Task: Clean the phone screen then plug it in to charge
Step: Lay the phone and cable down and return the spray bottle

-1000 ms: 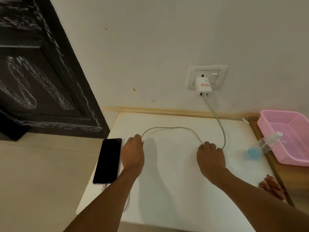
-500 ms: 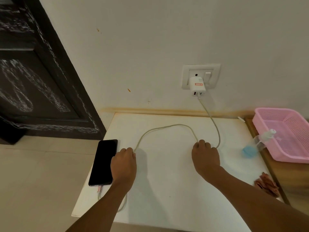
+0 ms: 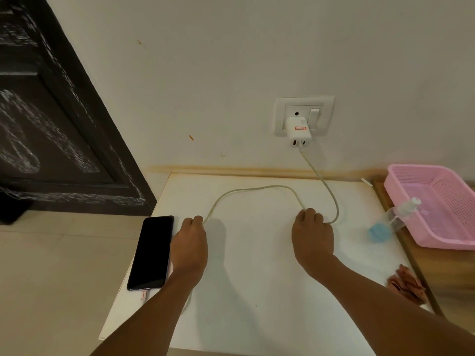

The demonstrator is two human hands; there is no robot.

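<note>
Nearest us, our 2 forearms reach over the white rectangular tabletop (image 3: 257, 291). Our left hand (image 3: 190, 246) has its fingers curled round the pale green charging cable (image 3: 252, 188), and our right hand (image 3: 312, 237) pinches the same cable further along. The black glass-fronted phone (image 3: 151, 253) lies flat, screen up, at the table's left edge, just beside our left hand. A white connector (image 3: 144, 294) with a red stripe sits at its near end; whether it is fully seated we cannot tell. Off to the right lie a crumpled brown cloth (image 3: 407, 283), a clear spray bottle with blue liquid (image 3: 385, 224) and a pink plastic mesh basket (image 3: 437, 206). Farthest, the cable runs up to the white 2-port wall charger (image 3: 298, 132) in the white socket plate (image 3: 303, 115). We judge the risk to be pulling the slack: a tug could drag the phone off the edge or loosen either plug.
</note>
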